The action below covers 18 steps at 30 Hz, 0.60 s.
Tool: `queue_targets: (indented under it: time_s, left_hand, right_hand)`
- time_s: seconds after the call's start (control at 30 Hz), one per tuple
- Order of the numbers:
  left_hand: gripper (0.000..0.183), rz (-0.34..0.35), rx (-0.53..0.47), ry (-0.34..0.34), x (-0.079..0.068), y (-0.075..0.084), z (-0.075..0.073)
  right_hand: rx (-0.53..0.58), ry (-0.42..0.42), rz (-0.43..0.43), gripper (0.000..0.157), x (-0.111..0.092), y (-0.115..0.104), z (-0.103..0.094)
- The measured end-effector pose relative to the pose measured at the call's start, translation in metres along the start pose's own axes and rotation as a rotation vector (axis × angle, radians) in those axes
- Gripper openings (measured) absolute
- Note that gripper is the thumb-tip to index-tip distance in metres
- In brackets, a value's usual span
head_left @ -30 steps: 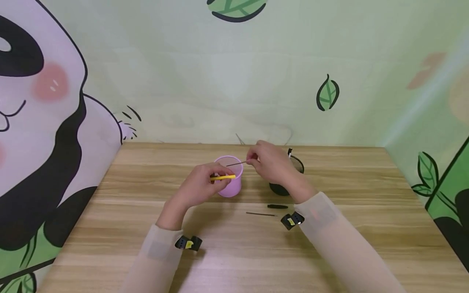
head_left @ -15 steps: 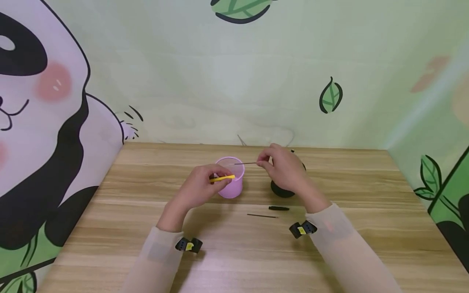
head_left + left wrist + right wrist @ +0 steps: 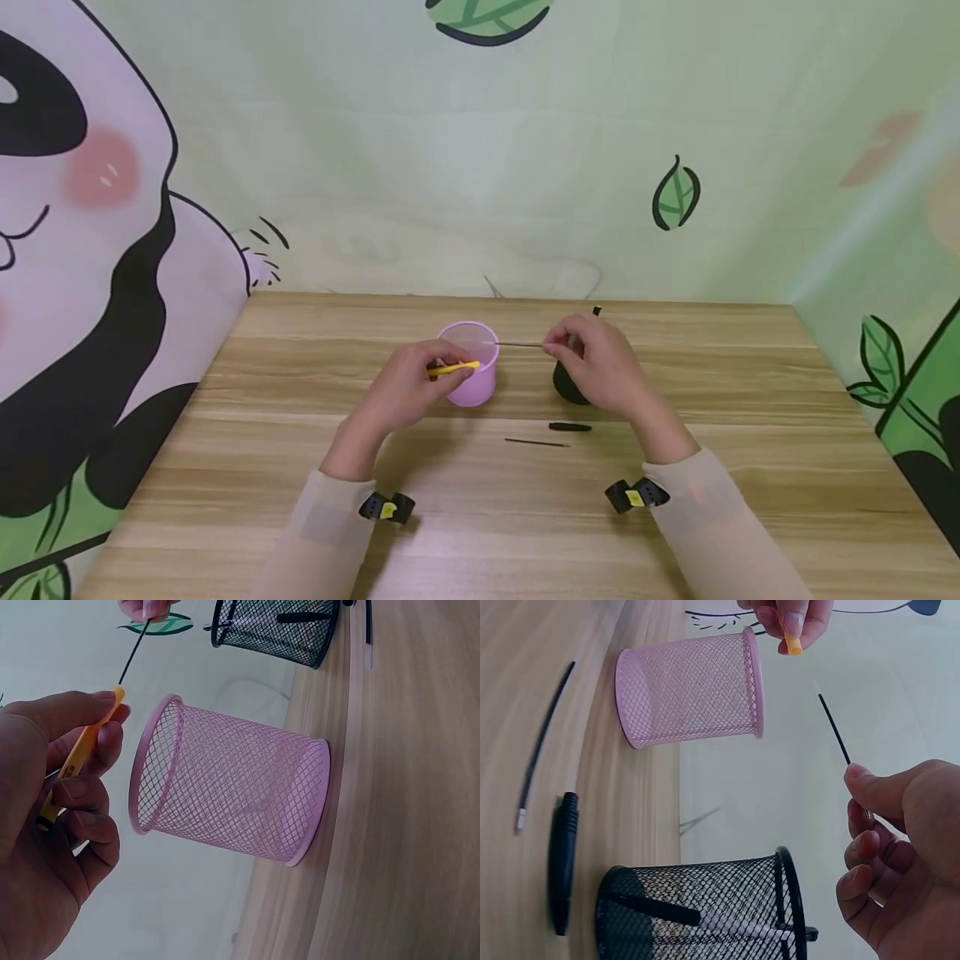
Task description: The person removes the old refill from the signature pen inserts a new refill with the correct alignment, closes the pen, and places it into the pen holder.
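Observation:
My left hand [image 3: 408, 383] holds a yellow pen barrel [image 3: 82, 750] between thumb and fingers, above the near rim of the pink mesh pen cup [image 3: 474, 390]. With thumb and fingertips my right hand [image 3: 600, 362] pinches a thin dark pen refill [image 3: 834, 729], which points left toward the barrel. In the right wrist view a gap shows between the refill's tip and the barrel's end. Behind the right hand stands a black mesh pen cup [image 3: 727, 889], partly hidden in the head view, with a black-and-white pen [image 3: 675, 911] inside it.
On the wooden table [image 3: 480, 517], in front of the cups, lie a black pen barrel [image 3: 570, 427] and a second thin refill [image 3: 536, 442]. A cartoon-printed backdrop [image 3: 375, 167] rises along the table's far edge.
My right hand has moved right and slightly toward me, carrying the refill away from the yellow barrel and farther from the pink cup. My left hand has stayed nearly still.

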<state>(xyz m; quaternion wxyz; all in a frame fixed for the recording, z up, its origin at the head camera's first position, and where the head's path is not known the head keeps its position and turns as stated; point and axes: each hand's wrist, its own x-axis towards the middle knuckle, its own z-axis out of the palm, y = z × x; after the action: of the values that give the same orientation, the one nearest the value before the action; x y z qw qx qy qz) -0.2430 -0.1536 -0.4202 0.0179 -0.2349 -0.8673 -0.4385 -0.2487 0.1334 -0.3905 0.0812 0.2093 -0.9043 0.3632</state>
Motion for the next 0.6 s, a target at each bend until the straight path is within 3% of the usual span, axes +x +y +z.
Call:
queue_targets:
  time_s: [0.6]
  left_hand:
    - [0.014,0.024,0.031,-0.033,0.005,0.011,0.012]
  right_hand:
    - [0.043,0.04,0.017,0.005,-0.029,0.018,0.0]
